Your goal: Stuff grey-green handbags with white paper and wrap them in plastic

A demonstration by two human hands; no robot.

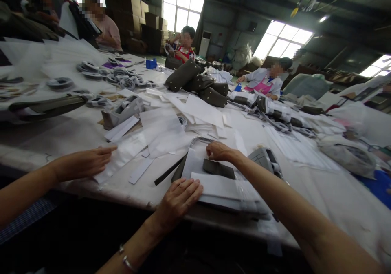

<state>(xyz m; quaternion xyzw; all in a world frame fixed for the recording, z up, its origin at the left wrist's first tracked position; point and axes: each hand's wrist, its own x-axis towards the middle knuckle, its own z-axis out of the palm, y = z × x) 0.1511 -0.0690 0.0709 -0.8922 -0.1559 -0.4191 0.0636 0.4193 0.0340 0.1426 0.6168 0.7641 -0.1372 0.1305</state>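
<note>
A flat grey bag (220, 202) lies in front of me at the table edge, with white foam sheet (216, 184) and clear plastic over it. My left hand (181, 198), a bracelet on its wrist, rests on the bag's near left side with fingers laid flat on the sheet's edge. At the far side, my right hand (220, 151) has its fingers curled closed at a strap wrapped in clear plastic (200, 140). Between my hands is a dark olive flap (218, 169). A dark strip (169, 170) sticks out to the left.
A co-worker's hand (87, 164) reaches in from the left. Foam sheets (163, 129), a grey box (122, 113) and coiled straps (125, 78) lie beyond. Dark bags (195, 82) are piled mid-table. A grey bag (267, 162) stands at my right. Several people sit across the table.
</note>
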